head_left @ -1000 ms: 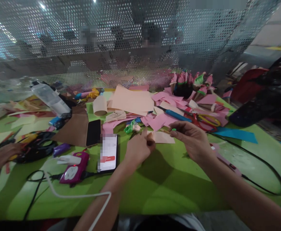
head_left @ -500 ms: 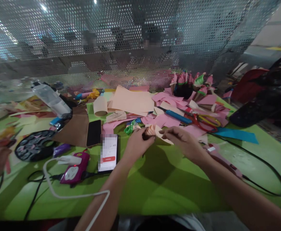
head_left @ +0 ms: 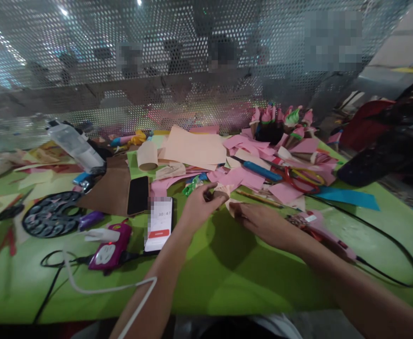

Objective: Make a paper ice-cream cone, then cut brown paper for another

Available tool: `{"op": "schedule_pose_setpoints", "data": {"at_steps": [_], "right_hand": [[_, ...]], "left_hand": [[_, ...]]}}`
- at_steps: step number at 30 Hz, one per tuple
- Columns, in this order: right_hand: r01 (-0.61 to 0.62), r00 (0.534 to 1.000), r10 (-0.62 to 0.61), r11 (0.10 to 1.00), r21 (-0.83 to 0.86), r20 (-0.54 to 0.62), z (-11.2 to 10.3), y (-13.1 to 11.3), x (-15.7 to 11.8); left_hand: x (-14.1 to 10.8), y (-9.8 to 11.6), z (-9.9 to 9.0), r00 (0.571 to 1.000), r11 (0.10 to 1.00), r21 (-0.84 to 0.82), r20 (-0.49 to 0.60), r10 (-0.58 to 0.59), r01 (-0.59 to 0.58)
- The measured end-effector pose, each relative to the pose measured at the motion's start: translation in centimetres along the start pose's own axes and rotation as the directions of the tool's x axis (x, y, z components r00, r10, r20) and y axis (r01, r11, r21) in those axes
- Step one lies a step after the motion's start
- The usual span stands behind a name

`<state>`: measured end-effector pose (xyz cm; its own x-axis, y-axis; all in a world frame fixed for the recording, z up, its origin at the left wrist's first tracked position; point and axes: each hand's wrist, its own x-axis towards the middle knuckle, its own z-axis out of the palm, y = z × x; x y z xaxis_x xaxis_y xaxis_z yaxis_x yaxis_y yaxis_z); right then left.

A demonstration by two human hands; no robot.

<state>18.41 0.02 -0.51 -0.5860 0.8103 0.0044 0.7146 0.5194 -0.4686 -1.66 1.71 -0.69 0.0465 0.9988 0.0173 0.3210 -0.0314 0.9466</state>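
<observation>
My left hand (head_left: 203,203) is closed round a small piece of pleated cream paper (head_left: 228,205), its thumb and fingers at the left side. From the right, my right hand (head_left: 257,220) pinches the lower end of the same paper. Fingers hide part of it, so its full shape does not show. Green and blue crumpled wrapping (head_left: 192,184) lies just behind my left hand. A thin stick (head_left: 259,197) lies beyond my right hand. Close to my right wrist is a pink glue gun (head_left: 318,226) with a black cord.
A lit phone (head_left: 161,223), a dark phone (head_left: 138,195) and a magenta power strip (head_left: 110,247) lie left. A white cable crosses my left forearm. Behind are peach sheets (head_left: 195,148), pink scraps, a blue cutter (head_left: 263,171), scissors (head_left: 300,180) and swirled paper cones (head_left: 293,117).
My right hand has moved down and slightly left, and the cream paper now points downward instead of right. The thin stick shows more clearly. Another person's hand at the far left has left the view.
</observation>
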Motion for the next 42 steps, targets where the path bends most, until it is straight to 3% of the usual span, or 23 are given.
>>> {"op": "schedule_pose_setpoints", "data": {"at_steps": [10,15,18,21,26,30,35,42], "right_hand": [[-0.040,0.999,0.041,0.992,-0.120,0.007,0.5,0.4,0.0],[-0.011,0.983,0.033,0.993,0.121,-0.182,-0.7,0.7,0.1],[0.055,0.937,0.065,0.943,0.330,-0.343,-1.1,0.8,0.2],[0.100,0.892,0.146,0.860,0.501,-0.428,-0.9,0.8,0.3],[0.136,0.858,0.245,0.741,0.658,-0.452,-0.5,0.8,0.3],[0.135,0.831,0.300,0.708,0.693,-0.468,-0.8,0.7,0.3],[0.184,0.801,0.326,0.664,0.725,-0.502,-0.9,0.9,0.4],[0.188,0.811,0.332,0.632,0.752,-0.482,-1.3,0.7,0.2]], "left_hand": [[0.3,0.9,-1.2,0.996,0.969,-0.246,-0.074,-0.054,0.034],[0.1,0.8,-0.5,0.999,0.909,-0.415,0.004,-0.044,0.042],[0.0,0.7,0.2,0.997,0.877,-0.474,0.058,-0.054,0.075],[-0.2,0.6,0.8,0.992,0.857,-0.502,0.101,-0.080,0.121],[-0.5,0.4,1.4,0.988,0.824,-0.548,0.113,-0.102,0.148],[-0.7,0.4,1.9,0.991,0.787,-0.603,0.110,-0.078,0.129],[-0.8,0.1,2.4,0.979,0.784,-0.590,0.169,-0.113,0.193],[-1.1,0.2,2.9,0.971,0.803,-0.553,0.197,-0.132,0.222]]}}
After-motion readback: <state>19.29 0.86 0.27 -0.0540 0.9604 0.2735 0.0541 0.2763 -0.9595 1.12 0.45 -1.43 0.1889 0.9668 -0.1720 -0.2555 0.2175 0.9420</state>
